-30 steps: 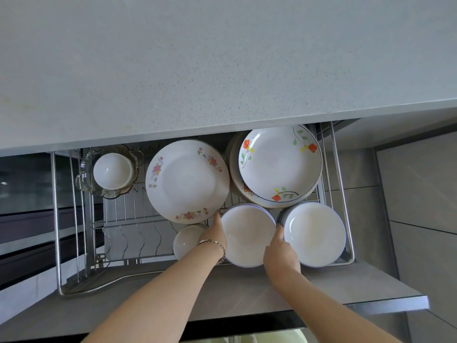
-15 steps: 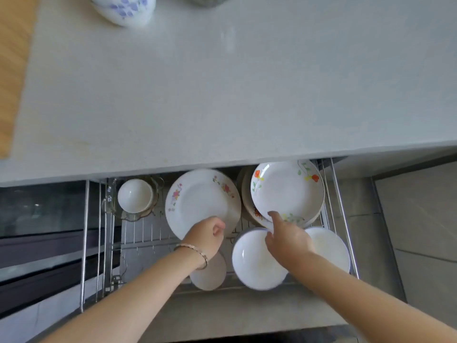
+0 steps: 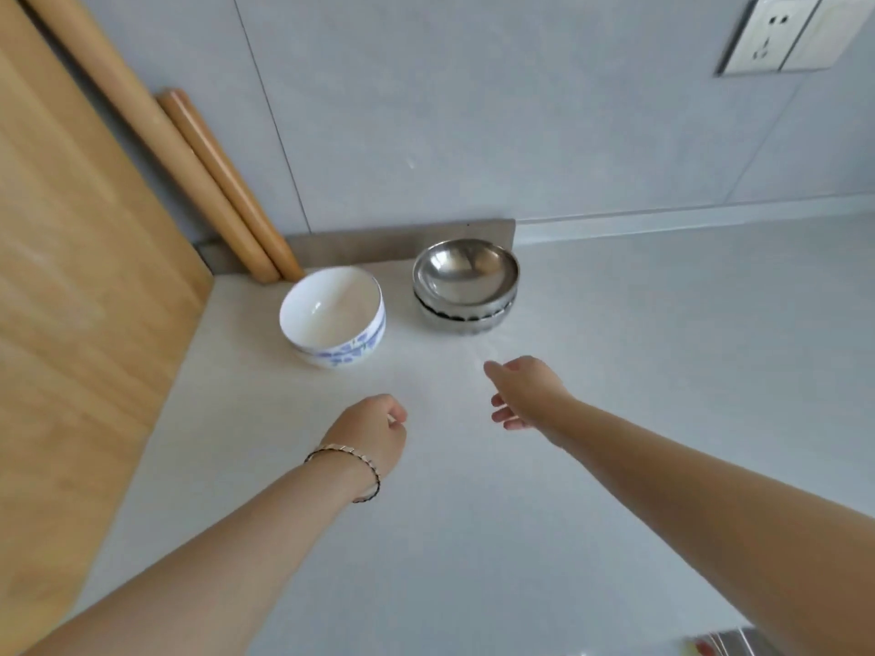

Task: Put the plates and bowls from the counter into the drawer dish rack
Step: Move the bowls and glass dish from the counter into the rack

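Observation:
A white bowl with blue flowers point(image 3: 334, 317) stands at the back of the pale counter point(image 3: 473, 513); it looks like two nested bowls. To its right sits a stack of steel bowls point(image 3: 465, 285). My left hand point(image 3: 371, 430), with a bracelet at the wrist, hovers over the counter in front of the white bowl, fingers loosely curled and holding nothing. My right hand point(image 3: 525, 393) is stretched out below the steel bowls, fingers apart, empty. The drawer dish rack is out of view.
A big wooden board point(image 3: 80, 277) lies along the left edge of the counter. Two wooden rolling pins point(image 3: 208, 182) lean against the grey wall behind the white bowl. A wall socket point(image 3: 781, 33) is at the upper right.
The view has swung up from the drawer rack to the back of the counter. Both hands have left the plates in the rack and now reach over the counter toward the bowls.

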Available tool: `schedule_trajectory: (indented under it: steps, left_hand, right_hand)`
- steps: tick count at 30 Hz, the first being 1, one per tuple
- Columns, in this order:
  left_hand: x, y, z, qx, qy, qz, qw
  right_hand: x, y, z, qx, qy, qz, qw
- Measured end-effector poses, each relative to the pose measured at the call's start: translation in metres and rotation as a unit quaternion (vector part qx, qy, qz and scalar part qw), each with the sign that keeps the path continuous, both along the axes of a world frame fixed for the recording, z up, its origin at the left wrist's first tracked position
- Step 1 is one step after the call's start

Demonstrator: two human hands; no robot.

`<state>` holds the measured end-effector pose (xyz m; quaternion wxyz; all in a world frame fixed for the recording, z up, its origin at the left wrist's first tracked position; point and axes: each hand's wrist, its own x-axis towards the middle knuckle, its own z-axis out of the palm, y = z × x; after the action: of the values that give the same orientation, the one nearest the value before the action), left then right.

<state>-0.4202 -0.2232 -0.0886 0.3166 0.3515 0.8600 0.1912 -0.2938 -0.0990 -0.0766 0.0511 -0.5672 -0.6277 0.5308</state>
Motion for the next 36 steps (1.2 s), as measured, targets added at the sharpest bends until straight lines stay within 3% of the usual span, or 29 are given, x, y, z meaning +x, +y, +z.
schedule_trajectory:
  steps: [3,7,15,18,19,23,27,30,36]
  left_hand:
    - [-0.027,0.009,-0.012,-0.023,0.018,0.011,1.000]
    - [-0.046,0.012,-0.028,-0.022,-0.009,0.047,0.999]
    - [-0.050,0.004,-0.047,-0.011,-0.036,0.027,0.999]
    - [-0.041,0.005,-0.033,0.008,-0.051,0.010,0.999]
    - [-0.038,0.006,-0.026,0.041,-0.096,0.041,0.994]
    - [-0.020,0.001,0.012,0.174,-0.347,0.211,0.897]
    - [0.014,-0.042,0.026,0.150,-0.440,0.189,0.865]
    - [0.051,-0.085,0.021,0.128,-0.449,0.175,0.867]
    - [0.112,-0.188,0.007,0.114,-0.419,0.271,0.859]
  right_hand:
    - [-0.038,0.038,-0.009,0.013,0.009,-0.053,0.998]
    - [-0.069,0.073,-0.023,-0.090,0.098,-0.193,0.972]
    - [-0.080,0.072,-0.032,-0.157,0.257,-0.266,0.916]
    - [-0.061,0.057,-0.024,-0.161,0.243,-0.244,0.925]
    - [-0.052,0.050,-0.019,-0.167,0.241,-0.234,0.927]
    - [0.003,0.010,0.003,-0.189,0.240,-0.170,0.937]
    - [0.063,-0.049,0.023,-0.202,0.199,-0.084,0.955]
    - [0.098,-0.094,0.026,-0.187,0.163,-0.026,0.968]
    - [0.141,-0.173,0.015,-0.188,0.111,0.095,0.971]
